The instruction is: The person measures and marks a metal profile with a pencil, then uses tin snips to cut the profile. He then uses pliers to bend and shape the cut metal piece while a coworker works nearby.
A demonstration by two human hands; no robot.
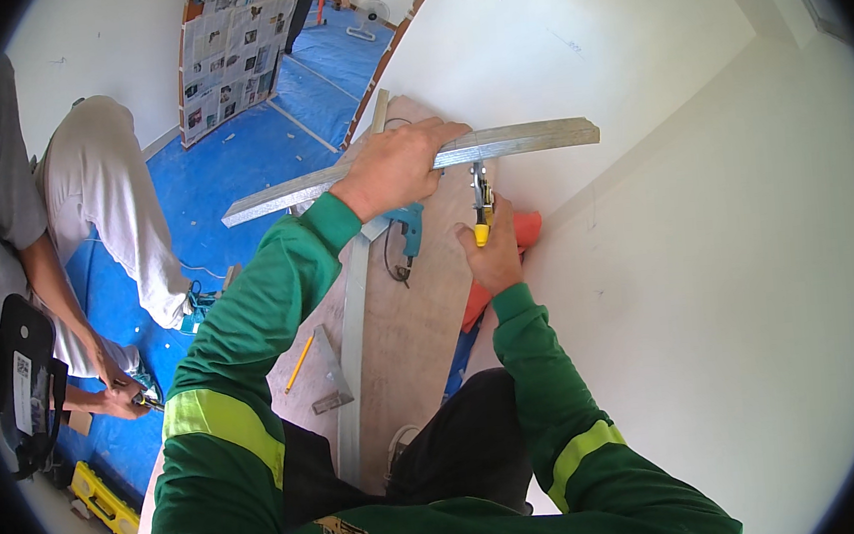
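Observation:
My left hand (394, 167) grips a long grey metal channel (537, 138), held level in the air above a plywood board. My right hand (493, 247) is closed on yellow-handled snips (481, 202), whose jaws point up and touch the channel's lower edge near its middle. Both my sleeves are green with yellow bands.
Below lie a plywood board (421, 318) with another metal strip (353, 343), a teal power drill (406, 226), a yellow pencil (299, 362) and a metal square (331, 380). White wall to the right. Another person (93, 223) crouches at left on blue floor sheeting (230, 182). A yellow level (105, 503) lies lower left.

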